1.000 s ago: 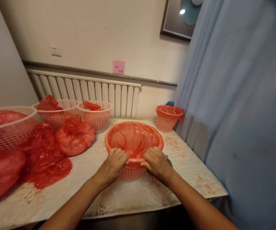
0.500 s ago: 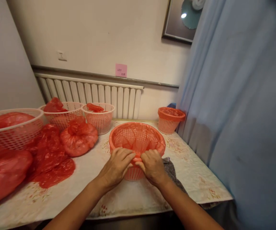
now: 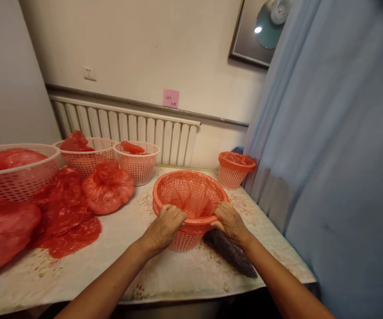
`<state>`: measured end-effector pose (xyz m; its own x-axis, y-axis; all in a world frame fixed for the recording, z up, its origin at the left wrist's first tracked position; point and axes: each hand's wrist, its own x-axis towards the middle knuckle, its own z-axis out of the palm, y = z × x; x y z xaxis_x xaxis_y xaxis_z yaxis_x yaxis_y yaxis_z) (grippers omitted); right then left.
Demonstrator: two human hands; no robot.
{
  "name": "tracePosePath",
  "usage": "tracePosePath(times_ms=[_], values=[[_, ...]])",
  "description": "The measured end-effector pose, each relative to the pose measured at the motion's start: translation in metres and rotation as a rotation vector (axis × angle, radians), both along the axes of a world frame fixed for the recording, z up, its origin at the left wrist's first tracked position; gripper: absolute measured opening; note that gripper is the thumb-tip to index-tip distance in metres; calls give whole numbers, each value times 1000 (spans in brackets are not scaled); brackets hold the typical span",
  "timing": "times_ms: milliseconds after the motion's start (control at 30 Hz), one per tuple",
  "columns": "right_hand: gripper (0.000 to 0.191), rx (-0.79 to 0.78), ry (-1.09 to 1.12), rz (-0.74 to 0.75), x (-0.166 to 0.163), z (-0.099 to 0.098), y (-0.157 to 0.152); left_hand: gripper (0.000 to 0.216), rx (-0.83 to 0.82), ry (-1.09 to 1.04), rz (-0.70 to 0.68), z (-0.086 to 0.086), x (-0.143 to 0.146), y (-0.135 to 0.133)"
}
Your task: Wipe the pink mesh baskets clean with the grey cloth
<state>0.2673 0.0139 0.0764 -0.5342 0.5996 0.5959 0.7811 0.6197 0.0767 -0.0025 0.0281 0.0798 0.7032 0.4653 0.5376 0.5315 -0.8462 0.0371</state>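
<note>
A round plastic mesh basket (image 3: 185,241) stands on the table in front of me. A thin red plastic bag (image 3: 191,188) lines its inside and is folded out over the rim. My left hand (image 3: 167,223) is closed on the near left part of the bagged rim, thumb outside and below. Farther right along the same rim, my right hand (image 3: 231,221) also grips the bag-covered edge. Beneath my right hand lies a dark grey cloth-like item (image 3: 229,253), partly hidden by the wrist.
Pink mesh baskets holding red plastic bags stand at left, among them a small basket (image 3: 136,166). Before them lie a knotted red bag (image 3: 108,190) and loose red plastic (image 3: 72,226). A red-lined basket (image 3: 234,170) stands beside the blue curtain (image 3: 331,155). The tablecloth (image 3: 108,266) is floral.
My hands have moved apart along the near rim, the right one shifting right. The bag's edge now sits smoother between them. More of the dark grey item shows.
</note>
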Motion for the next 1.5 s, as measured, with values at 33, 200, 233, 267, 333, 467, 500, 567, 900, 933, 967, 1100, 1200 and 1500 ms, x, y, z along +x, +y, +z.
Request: tracePosePath(times_ms=[33, 200, 233, 267, 333, 467, 500, 567, 900, 933, 967, 1100, 1200, 1500], values=[[55, -7, -12, -18, -3, 1, -3, 22, -12, 3, -18, 3, -6, 2], [42, -4, -58, -121, -55, 9, -38, 21, -99, 40, -68, 28, -50, -5], [39, -3, -55, -134, -68, 10, -45, 22, -93, 31, -66, 33, -56, -11], [37, -6, -50, -145, -80, 11, -51, 25, -79, 10, -62, 36, -59, -17], [34, -17, -40, -154, -101, 12, -59, 28, -63, -24, -62, 38, -59, -30], [31, -25, -38, -159, -123, 7, -65, 21, -105, 8, -74, 23, -41, -48], [31, -19, -42, -152, -123, 6, -65, 20, -105, 3, -60, 17, -37, -50], [32, -8, -55, -128, -117, 4, -64, 24, -82, -22, -30, 6, -30, -50], [62, -58, -36, 74, -20, 4, -30, 24, -50, -64, -13, -3, -31, -41], [62, -64, -11, 68, -15, 4, -29, 24, -58, -56, -13, -1, -32, -41], [62, -64, 9, 60, -12, 3, -28, 23, -68, -50, -12, 0, -33, -40], [58, -6, 41, -1, -28, -3, -36, 14, -89, -56, 3, 7, -33, -43], [51, 57, 30, -94, -59, -5, -48, 20, -48, -71, -2, 8, -26, -49], [37, 0, -61, -109, -96, 2, -61, 23, 26, -102, 41, -10, -9, -52]])
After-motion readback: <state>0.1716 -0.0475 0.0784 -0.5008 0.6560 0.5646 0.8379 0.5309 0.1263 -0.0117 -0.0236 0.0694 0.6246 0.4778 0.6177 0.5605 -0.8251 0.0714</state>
